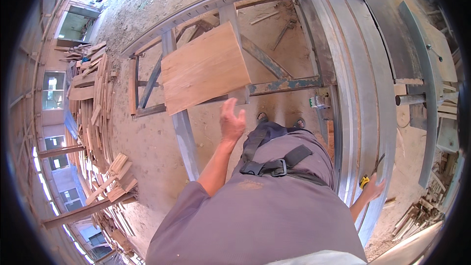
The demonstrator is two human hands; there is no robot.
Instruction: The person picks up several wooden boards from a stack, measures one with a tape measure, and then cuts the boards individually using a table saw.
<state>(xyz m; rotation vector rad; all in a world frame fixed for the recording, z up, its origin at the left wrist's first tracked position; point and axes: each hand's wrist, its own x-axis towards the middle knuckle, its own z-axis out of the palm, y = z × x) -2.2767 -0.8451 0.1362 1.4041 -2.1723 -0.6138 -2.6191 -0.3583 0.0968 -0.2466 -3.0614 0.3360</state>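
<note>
A flat, light-brown wooden board [206, 68] lies across the metal frame beside the long saw table [353, 93]. My left hand [232, 120] is raised just off the board's near edge, fingers apart and nothing in them. On the right, my right hand [374, 189] is over the near part of the saw table, its fingers extended and holding nothing that I can see. Close beside it is a yellow and black tape measure [364, 182]. A thin dark stick-like piece [378, 162] lies just beyond that hand.
Blue-painted braces [284, 86] and a long metal rail [211, 7] form the frame's open structure. Stacked timber [95, 103] lines the left wall. A grey metal fence [419, 98] stands at the right, with scrap wood [412, 221] on the floor below it.
</note>
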